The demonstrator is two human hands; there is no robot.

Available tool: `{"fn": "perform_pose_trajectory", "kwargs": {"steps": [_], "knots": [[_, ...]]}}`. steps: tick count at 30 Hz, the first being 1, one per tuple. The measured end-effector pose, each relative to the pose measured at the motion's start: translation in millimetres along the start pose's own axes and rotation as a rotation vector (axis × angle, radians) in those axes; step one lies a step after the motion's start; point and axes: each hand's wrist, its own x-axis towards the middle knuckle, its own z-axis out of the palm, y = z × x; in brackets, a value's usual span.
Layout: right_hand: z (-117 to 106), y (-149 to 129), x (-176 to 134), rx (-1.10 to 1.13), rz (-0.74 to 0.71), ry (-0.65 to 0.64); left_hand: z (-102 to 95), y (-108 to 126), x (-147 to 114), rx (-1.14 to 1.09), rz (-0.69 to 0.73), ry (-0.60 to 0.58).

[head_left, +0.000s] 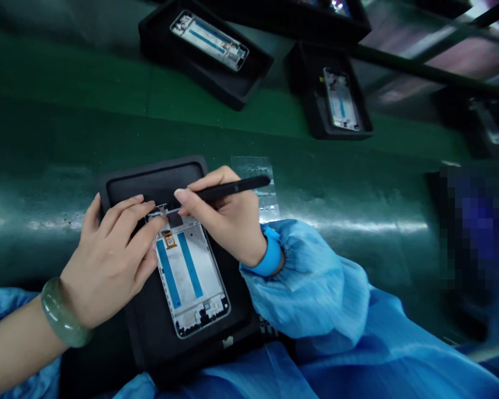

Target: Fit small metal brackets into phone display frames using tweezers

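Note:
A silver phone frame [193, 271] with two blue adhesive strips and a small orange flex cable [170, 241] lies in a black foam tray [145, 327]. My left hand [112, 249], a green bangle at its wrist, grips the frame's upper left corner, thumb and fingertips close together there. In my right hand [233, 216] is a black pen-shaped tool [237, 188], held like a pencil. Its tip is hidden behind my fingers, near the upper end of the frame beside my left fingertips.
Farther back on the green bench [87, 116], two black trays hold more phone frames, one at the centre [210, 40] and one to its right [341, 100]. A clear plastic sheet [253, 166] lies just beyond my right hand. Another person's blue sleeve shows at the right edge.

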Motion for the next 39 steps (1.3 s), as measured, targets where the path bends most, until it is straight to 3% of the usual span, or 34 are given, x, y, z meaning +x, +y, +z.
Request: {"fn": "perform_pose_trajectory", "kwargs": {"steps": [4,8,14,39], "knots": [[1.7,-4.8,8.5,0.214,0.051,0.027,1.5,-0.3,0.0,-0.033,-0.013,0.028],[5.2,-3.8,19.8,0.267,0.015,-0.034,2.3,-1.8,-0.5,-0.074,-0.022,0.049],[4.8,7.5,23.7,0.177,-0.079,-0.092,1.1,-1.7,-0.2,-0.064,-0.009,0.041],[-1.1,10.8,17.4,0.040,-0.157,-0.177,0.2,-2.1,0.0,-0.083,-0.018,0.008]]}}
